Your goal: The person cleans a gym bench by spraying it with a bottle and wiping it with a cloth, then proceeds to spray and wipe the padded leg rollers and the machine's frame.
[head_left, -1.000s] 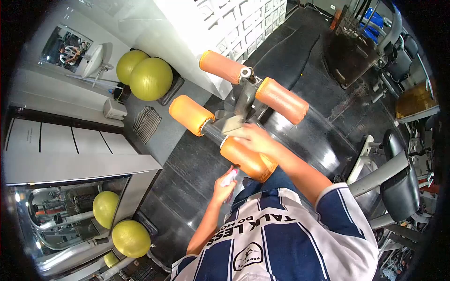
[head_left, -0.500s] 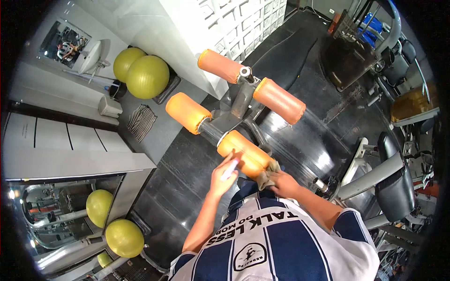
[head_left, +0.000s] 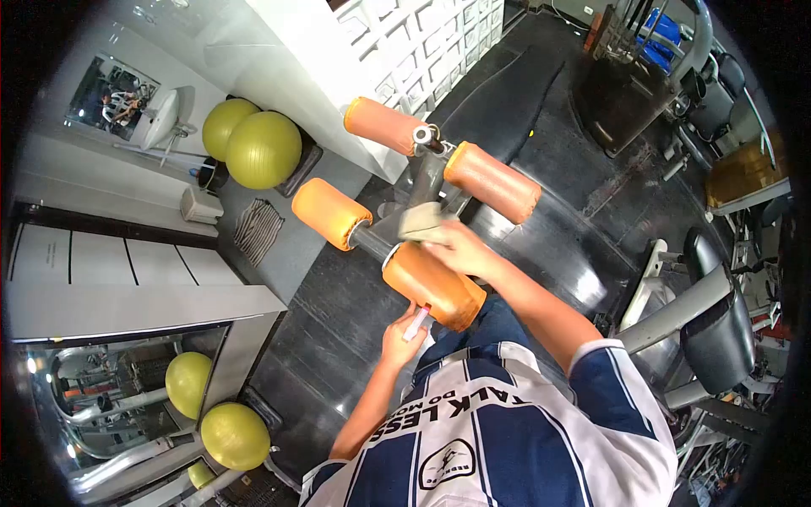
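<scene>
My right hand [head_left: 456, 247] is closed on a beige cloth [head_left: 424, 224], at the upper edge of the nearest orange foam roller [head_left: 432, 283]. Below that roller, my left hand [head_left: 400, 340] grips a small white object with a pink tip [head_left: 416, 324], its tip close to the roller's underside. A second orange roller [head_left: 331, 213] sits on the same metal bar [head_left: 372, 242], to the left. Two redder rollers, one at the upper left [head_left: 382, 125] and one at the right [head_left: 493, 181], flank the far end of the frame.
A long black bench pad [head_left: 498, 106] lies beyond the rollers. Green exercise balls [head_left: 263, 150] rest by the wall at the left, with another ball [head_left: 235, 436] at the lower left. Weight machines with a black seat pad [head_left: 716, 325] stand on the right.
My right hand has carried the cloth from the near right end of the closest roller up and left to its far side. My left hand has shifted slightly down.
</scene>
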Demonstrator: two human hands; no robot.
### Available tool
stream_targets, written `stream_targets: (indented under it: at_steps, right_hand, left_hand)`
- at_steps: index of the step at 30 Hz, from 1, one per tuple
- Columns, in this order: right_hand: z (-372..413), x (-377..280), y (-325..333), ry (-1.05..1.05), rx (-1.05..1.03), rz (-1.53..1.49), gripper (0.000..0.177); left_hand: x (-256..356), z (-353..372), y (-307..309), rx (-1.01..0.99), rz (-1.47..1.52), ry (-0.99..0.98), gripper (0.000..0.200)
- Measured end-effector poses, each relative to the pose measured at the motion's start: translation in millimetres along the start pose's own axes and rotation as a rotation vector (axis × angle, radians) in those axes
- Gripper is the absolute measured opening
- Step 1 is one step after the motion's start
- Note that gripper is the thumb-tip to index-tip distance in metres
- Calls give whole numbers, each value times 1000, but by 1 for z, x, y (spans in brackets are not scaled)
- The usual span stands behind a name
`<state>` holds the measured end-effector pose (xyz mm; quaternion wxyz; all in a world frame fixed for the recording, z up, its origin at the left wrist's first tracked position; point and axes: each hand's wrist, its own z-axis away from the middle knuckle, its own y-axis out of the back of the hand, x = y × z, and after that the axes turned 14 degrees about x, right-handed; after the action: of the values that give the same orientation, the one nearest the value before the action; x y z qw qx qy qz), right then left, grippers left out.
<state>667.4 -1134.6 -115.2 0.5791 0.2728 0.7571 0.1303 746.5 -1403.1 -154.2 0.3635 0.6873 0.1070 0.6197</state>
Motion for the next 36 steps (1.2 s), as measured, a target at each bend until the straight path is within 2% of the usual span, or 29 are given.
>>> stream_targets:
  at_steps: [1,3,4,6,7,9,11,13,14,15,17,18,19,20,21,22,23,25,27,29,30,31,33,35,36]
  right_hand:
    - [-5,10,-30,32,-33,136,43]
    - [-10,9,-67,220,-230,271,46]
    - [2,-12,-67,171,-313,316,46]
    - [29,-11,-76,286,-283,226,45]
    - [41,-17,-66,338,-274,205,43]
    - [87,-9,-47,430,-360,299,37]
    - [121,-16,-12,342,-492,315,31]
    - [130,-28,8,188,-522,247,29]
    - [130,-37,18,120,-496,222,27]
    - [137,-30,18,114,-489,228,27]
    - [150,-18,22,6,-379,153,28]
    - [149,-12,32,-69,-455,231,33]
    - [142,-18,43,-81,-446,240,33]
    - [137,-24,53,-336,-445,240,31]
    - [134,-27,58,-588,-436,235,29]
    - [140,-20,64,-528,-307,159,30]
    - [144,-13,68,-608,-219,59,32]
    - [151,8,67,-666,16,-139,34]
    - [124,-6,77,-605,97,-196,36]
    - [86,-6,79,-511,11,-146,35]
    - [66,-5,73,-427,-20,-152,35]
    - [45,-5,62,-340,-55,-161,35]
    - [0,-14,36,-156,-220,-123,37]
    - [-21,6,-23,69,-301,86,42]
    - [-20,2,-42,141,-316,202,45]
  left_hand:
    - [-4,7,0,-5,27,57,43]
    - [-12,20,-3,27,40,116,41]
    - [-20,29,-5,118,130,225,40]
    - [-33,42,1,221,261,432,42]
    - [-33,43,5,225,261,434,42]
    - [-23,46,10,436,532,421,45]
    - [-25,37,17,426,533,409,48]
    - [-31,22,19,334,236,238,46]
    - [-15,8,24,351,186,34,45]
    - [2,-4,28,344,191,27,45]
    - [29,-28,29,165,194,-91,44]
    - [32,-39,23,151,202,-102,44]
    - [34,-48,16,91,135,-240,44]
    - [35,-52,9,34,69,-378,44]
    - [36,-51,2,27,76,-386,44]
    - [36,-47,-6,46,98,-294,44]
    - [33,-44,-11,65,117,-203,44]
    - [24,-36,-12,116,173,-246,44]
    - [19,-22,-6,121,95,-113,43]
    - [-9,-6,-6,157,83,-142,41]
    - [-27,6,-8,108,18,-47,40]
    - [-41,18,-10,62,-47,53,38]
    - [-62,47,-16,153,-9,137,36]
    - [-56,64,-21,246,30,240,33]
    - [-46,71,-20,245,62,403,37]
